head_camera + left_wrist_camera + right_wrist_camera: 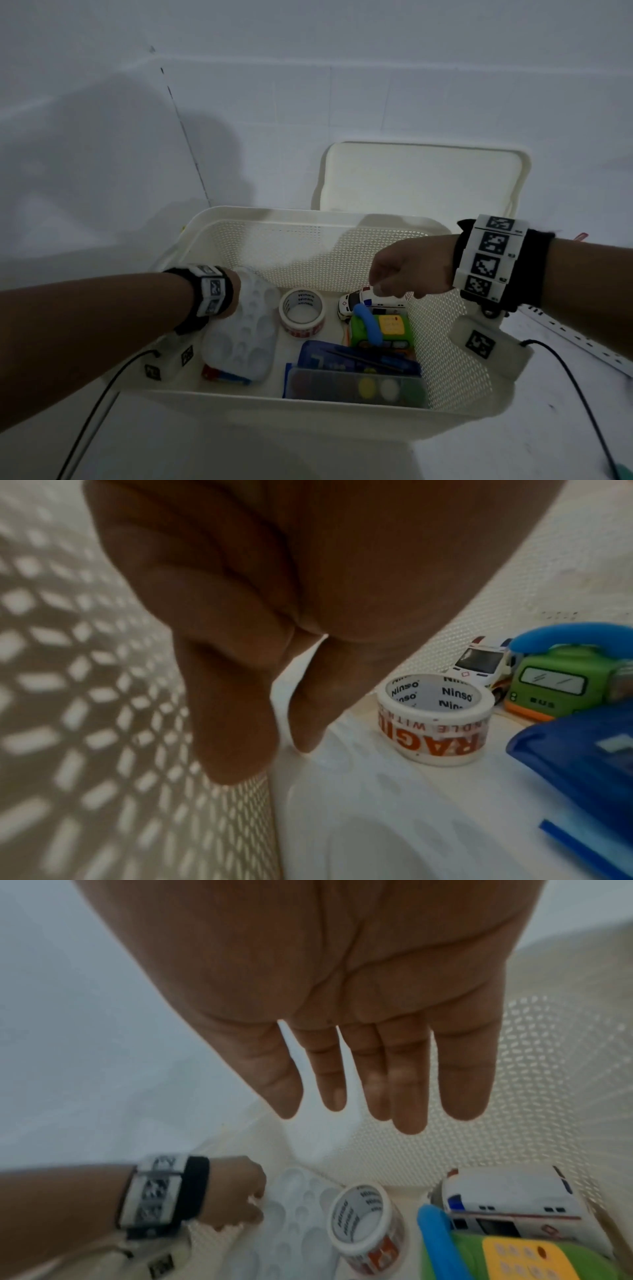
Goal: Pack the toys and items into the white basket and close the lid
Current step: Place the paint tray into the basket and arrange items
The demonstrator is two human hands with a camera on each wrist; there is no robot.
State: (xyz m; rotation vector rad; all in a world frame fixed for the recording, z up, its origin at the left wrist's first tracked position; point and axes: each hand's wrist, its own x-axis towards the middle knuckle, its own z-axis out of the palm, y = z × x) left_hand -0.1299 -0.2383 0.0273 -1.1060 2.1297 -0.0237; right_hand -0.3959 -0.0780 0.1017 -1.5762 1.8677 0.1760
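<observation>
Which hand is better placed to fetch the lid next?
Probably the right hand: it hangs open and empty above the basket, nearest the lid lying behind. The left hand is down on the white palette.

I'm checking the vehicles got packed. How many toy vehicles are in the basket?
2: a white ambulance by the far wall of the basket, and a green bus just in front of it. Others may be hidden.
</observation>
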